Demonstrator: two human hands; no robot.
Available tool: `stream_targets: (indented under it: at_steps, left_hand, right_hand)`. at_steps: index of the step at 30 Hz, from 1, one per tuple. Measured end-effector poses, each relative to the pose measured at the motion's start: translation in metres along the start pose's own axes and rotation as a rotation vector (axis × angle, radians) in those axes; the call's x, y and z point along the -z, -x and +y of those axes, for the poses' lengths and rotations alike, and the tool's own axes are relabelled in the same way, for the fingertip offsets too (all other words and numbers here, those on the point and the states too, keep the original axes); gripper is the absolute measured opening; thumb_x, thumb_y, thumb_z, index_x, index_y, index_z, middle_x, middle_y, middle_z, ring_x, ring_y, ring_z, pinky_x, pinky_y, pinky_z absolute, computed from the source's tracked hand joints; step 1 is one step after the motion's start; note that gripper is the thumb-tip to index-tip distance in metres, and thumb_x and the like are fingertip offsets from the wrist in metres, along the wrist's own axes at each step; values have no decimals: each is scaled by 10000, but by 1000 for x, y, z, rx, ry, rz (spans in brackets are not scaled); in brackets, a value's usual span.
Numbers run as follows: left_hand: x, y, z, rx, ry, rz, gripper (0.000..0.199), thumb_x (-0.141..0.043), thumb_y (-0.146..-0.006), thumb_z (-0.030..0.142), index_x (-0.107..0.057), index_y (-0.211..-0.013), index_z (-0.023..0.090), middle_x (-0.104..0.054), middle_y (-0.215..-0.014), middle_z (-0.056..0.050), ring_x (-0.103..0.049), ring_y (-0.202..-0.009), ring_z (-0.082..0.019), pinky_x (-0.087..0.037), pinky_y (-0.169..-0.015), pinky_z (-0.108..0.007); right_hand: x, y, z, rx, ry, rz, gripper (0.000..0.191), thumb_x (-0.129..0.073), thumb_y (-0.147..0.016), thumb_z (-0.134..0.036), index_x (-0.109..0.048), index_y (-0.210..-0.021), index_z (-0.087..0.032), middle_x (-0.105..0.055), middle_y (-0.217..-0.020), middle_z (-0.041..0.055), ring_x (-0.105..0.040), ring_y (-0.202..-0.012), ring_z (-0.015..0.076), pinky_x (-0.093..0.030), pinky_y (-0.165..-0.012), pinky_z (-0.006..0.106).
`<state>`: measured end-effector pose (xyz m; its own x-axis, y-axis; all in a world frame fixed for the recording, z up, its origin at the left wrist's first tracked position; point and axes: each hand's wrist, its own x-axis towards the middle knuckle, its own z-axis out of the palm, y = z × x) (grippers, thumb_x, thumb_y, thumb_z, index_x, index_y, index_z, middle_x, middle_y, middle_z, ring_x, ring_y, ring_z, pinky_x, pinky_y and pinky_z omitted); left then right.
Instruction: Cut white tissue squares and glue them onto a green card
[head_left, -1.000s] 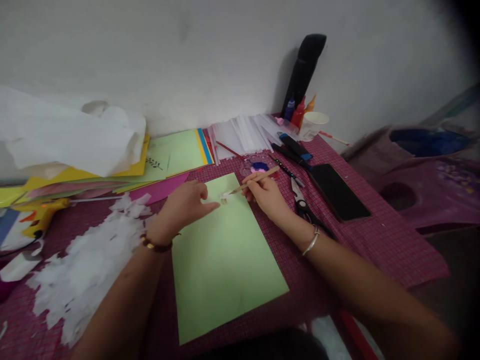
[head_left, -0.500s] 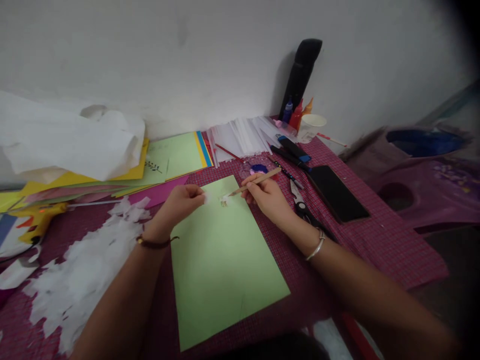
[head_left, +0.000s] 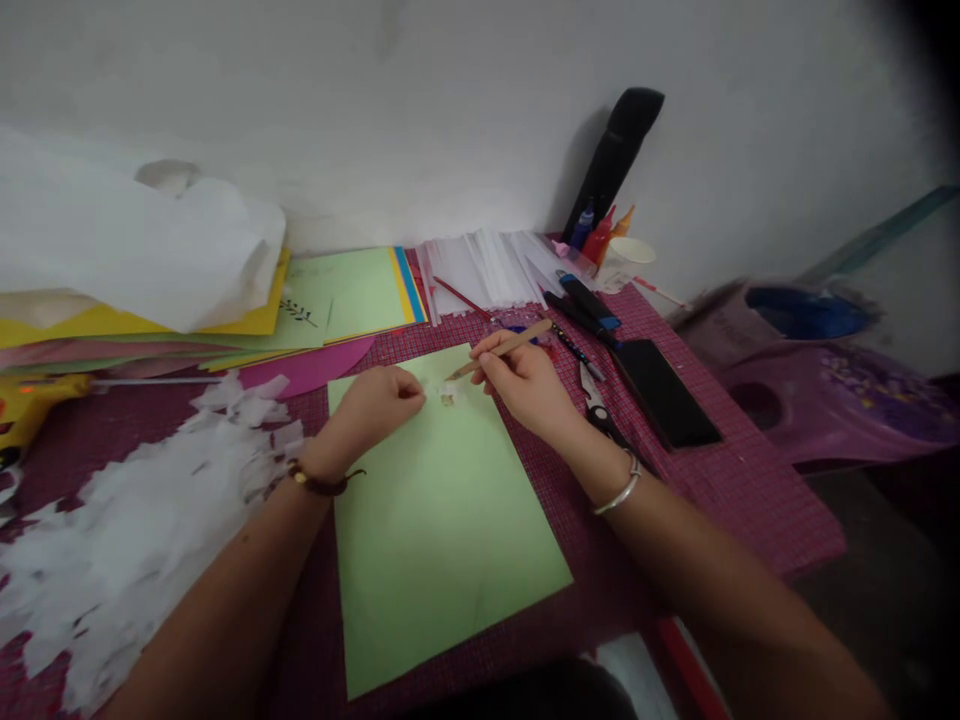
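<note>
A light green paper sheet (head_left: 450, 530) lies on the table with a small white-and-brown patch (head_left: 448, 396) near its top. My right hand (head_left: 529, 385) grips a slim wooden stick (head_left: 517, 340), and its pointed tip hovers at or touches the sheet just above the patch; I cannot tell which. Left of the patch, my left hand (head_left: 382, 405) is closed in a pinch over the sheet. Whatever its fingertips hold, if anything, is too small to make out.
Torn white paper scraps (head_left: 165, 510) are heaped at the left by a yellow glue gun (head_left: 34, 410). Coloured sheets (head_left: 352, 295) and clear glue sticks (head_left: 491, 265) lie at the back. To the right are scissors (head_left: 596, 405), a black phone (head_left: 667, 395) and paint bottles (head_left: 598, 240).
The view has shifted slightly. My left hand has come closer to the patch, and the white bit seen at its fingertips is no longer visible. The stick's tip has moved slightly up and left.
</note>
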<state>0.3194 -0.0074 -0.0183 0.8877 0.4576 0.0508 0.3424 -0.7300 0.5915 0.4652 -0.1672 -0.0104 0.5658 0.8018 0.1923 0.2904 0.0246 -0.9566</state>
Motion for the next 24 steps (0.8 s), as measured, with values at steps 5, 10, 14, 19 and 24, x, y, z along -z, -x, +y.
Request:
stream_targets:
  at_steps: [5,10,14,19,24]
  left_hand:
    - [-18,1,-1,104,159,-77,213,-561,-754,313,-689,-656,174,-637,-623,-15,-551,-576,-156,-373,-511,-261]
    - [-23,3,-6,38,165,-39,200,-589,-769,325,-708,-690,186,-646,-664,-14,-567,-608,-153,-387,-530,-258]
    - [-25,5,-8,6,145,-42,240,-589,-812,356,-734,-705,198,-654,-685,-15,-568,-599,-144,-362,-516,-258]
    - [-25,5,-4,-32,82,-47,200,-585,-815,281,-771,-791,210,-703,-754,-26,-608,-667,-157,-397,-574,-263]
    - [-24,7,0,26,97,-25,206,-590,-813,290,-772,-795,197,-727,-779,-39,-620,-679,-166,-399,-572,-264]
  right_hand:
    - [-4,-2,8,3,0,3,70,-475,-894,-220,-541,-907,-203,-624,-717,-9,-561,-593,124,-429,-550,251]
    - [-2,-11,-4,40,40,-111,66,-459,-906,-182,-516,-931,-204,-620,-748,3,-581,-626,138,-463,-588,272]
    - [-6,-22,-12,117,242,-160,76,-444,-954,-232,-495,-906,-204,-622,-712,9,-591,-620,158,-443,-609,293]
    - [-17,-29,-18,167,487,-178,86,-435,-972,-234,-505,-942,-193,-647,-727,20,-629,-677,184,-417,-644,296]
    - [-23,-30,-22,167,492,-225,117,-419,-975,-232,-520,-979,-173,-663,-751,30,-636,-691,183,-416,-644,281]
